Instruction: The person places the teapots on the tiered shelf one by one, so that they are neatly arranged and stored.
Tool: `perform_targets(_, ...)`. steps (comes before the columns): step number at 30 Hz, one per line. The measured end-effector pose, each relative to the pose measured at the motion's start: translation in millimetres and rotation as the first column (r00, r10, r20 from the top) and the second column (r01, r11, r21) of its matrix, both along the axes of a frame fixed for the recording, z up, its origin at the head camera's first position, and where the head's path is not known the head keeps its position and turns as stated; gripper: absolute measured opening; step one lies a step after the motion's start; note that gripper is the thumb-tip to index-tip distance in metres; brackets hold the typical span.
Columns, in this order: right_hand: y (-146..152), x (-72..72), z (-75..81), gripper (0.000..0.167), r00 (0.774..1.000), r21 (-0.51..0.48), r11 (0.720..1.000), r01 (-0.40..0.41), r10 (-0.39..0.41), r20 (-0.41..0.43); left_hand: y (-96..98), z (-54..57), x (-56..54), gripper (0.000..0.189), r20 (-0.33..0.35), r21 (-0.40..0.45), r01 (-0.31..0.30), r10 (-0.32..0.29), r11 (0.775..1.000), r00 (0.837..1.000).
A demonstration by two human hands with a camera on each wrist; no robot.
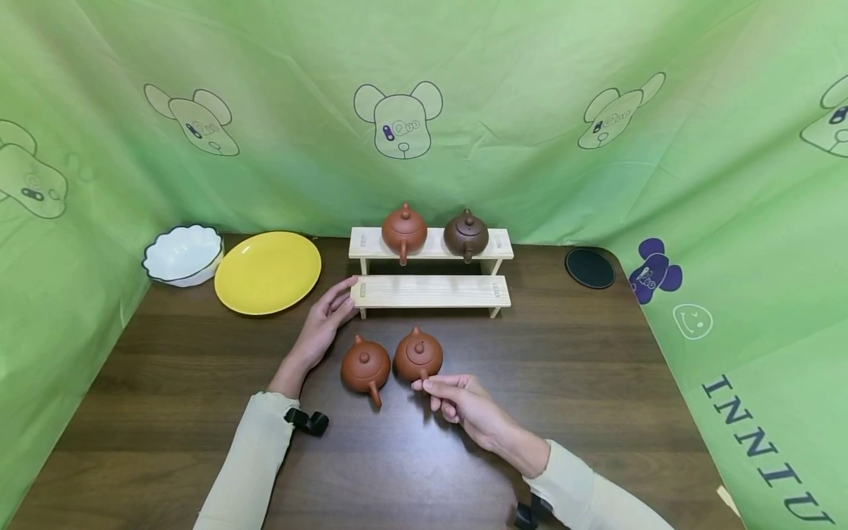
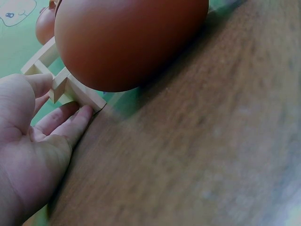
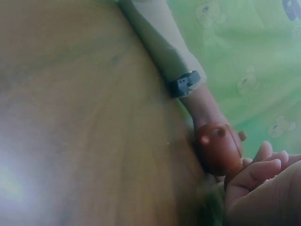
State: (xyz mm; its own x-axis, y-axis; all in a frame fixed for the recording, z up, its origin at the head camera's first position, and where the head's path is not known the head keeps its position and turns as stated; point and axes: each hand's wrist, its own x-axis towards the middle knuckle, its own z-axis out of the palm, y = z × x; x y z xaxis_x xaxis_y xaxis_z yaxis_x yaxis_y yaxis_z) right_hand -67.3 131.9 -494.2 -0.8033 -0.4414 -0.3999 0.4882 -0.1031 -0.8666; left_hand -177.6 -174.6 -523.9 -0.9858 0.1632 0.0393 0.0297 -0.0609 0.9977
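Observation:
My right hand (image 1: 467,405) pinches the handle of a reddish-brown clay teapot (image 1: 418,355) between thumb and fingers. The spout of this pot points away from me, toward the stand. Close on its left, a similar teapot (image 1: 365,364) sits on the table with its handle toward me. At the left end of the low shelf (image 1: 430,292) of a pale wooden stand, my left hand (image 1: 322,320) touches the wood. Its fingers (image 2: 70,123) lie extended along the end leg. Another reddish teapot (image 1: 404,230) and a dark brown one (image 1: 467,235) stand on the upper shelf (image 1: 433,245).
Left of the stand lie a yellow oval plate (image 1: 268,274) and a white scalloped bowl (image 1: 183,255) with a dark rim. A black round coaster (image 1: 589,268) is at the back right. Green printed cloth (image 1: 503,140) walls in the brown wooden table (image 1: 570,368).

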Motion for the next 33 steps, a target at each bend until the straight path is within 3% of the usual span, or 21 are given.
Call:
perform_targets(14,-5,-10.4,12.6,0.025,0.996,0.003,0.999,0.052,-0.052,-0.075,-0.1,-0.4,-0.1,0.052,0.002,-0.002,0.000,0.000,1.000,1.000)
perform_targets(33,-21,-32.8,26.9,0.018,0.979,-0.041,0.988,0.151,-0.155,-0.134,-0.5,-0.7,-0.4,0.052,-0.002,-0.001,0.002,-0.002,1.000,1.000)
